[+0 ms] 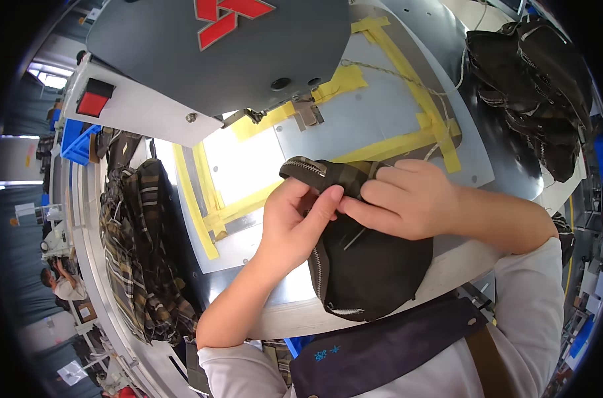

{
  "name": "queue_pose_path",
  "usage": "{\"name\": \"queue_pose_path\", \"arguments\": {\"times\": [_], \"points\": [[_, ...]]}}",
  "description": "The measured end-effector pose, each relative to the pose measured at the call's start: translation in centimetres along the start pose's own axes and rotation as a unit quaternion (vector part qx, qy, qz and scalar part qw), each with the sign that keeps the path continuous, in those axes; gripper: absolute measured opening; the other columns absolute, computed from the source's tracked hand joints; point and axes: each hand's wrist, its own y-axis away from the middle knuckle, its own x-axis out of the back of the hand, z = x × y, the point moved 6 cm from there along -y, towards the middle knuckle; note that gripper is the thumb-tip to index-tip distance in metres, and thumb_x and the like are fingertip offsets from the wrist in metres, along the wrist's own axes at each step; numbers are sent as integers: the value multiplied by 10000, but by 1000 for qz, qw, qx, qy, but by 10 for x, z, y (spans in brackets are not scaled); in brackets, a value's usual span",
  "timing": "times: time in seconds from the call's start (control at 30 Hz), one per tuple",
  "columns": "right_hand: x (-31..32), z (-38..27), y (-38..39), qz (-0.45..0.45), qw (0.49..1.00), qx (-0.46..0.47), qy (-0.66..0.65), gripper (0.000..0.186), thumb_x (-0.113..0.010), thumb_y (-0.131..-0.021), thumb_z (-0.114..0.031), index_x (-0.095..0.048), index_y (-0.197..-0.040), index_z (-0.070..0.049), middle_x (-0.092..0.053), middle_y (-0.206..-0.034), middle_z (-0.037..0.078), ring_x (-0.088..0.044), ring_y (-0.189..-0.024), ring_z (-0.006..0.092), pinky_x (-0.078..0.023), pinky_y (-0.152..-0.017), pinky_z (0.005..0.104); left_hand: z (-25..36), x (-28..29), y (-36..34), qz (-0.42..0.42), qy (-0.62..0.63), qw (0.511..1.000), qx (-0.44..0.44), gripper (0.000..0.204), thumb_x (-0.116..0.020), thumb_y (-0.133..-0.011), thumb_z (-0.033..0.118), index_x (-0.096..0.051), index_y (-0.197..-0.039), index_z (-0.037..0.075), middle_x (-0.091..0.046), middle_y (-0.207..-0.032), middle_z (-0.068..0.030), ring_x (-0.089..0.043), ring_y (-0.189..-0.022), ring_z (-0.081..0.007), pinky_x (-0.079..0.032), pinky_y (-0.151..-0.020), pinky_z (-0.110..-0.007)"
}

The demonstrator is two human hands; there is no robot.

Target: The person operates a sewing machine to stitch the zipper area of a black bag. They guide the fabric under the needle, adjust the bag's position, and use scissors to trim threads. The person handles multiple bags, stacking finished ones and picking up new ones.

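Both my hands are on one dark zippered fabric piece (381, 275), which sits right in front of me at the near edge of the pale worktop (285, 323), lower part hanging toward my apron (388, 351). Left hand (289, 224): thumb pressed down on the upper fold, other fingers mostly tucked behind the cloth, so pinching it. Right hand (407, 199): fingers curled in, thumb side gripping the same fold just beside my left thumb tip; exact fingertip contact partly hidden, can't tell more. One metal zipper (319, 268) runs down the left side of the piece, another short toothed stretch shows at the top, above my left hand. Thin pale sliver below the fingers, too small to identify. Beyond the hands: pale work plate (374, 109) with yellow tape (389, 145) along its borders, grey machine head (228, 60) over its far part, red switch (94, 99) at left. Plaid fabric heap (142, 259) on my left, dark zippered pile (537, 99) far right, pale cord (462, 63) near it.
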Motion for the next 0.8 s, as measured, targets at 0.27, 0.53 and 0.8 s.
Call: {"name": "queue_pose_path", "arguments": {"times": [0.27,0.53,0.8], "points": [[7,27,-4,-43,960,-242,-135,365,-711,-788,-309,-588,-1025,-61,-552,-846,102,-566,-611,274,-428,-525,359,-13,3,-4,-24,-59,997,46,115,-617,-931,87,-613,-940,-28,-629,-817,-60,-641,-694,-109,-511,-624,-233],[2,23,-6,-96,976,-193,-16,254,-713,-780,-272,-603,-916,-88,-530,-758,33,-557,-579,207,-436,-498,315,-15,3,-5,-29,-104,994,35,149,-628,-918,72,-604,-843,-55,-582,-807,-76,-662,-678,-139,-507,-590,-237],[-1,20,-4,-123,979,-165,7,254,-727,-763,-253,-618,-920,-86,-537,-760,19,-537,-572,194,-428,-504,310,-12,1,-6,-39,-90,995,27,115,-610,-918,51,-604,-866,-52,-574,-838,-78,-653,-687,-134,-497,-593,-233]]}}
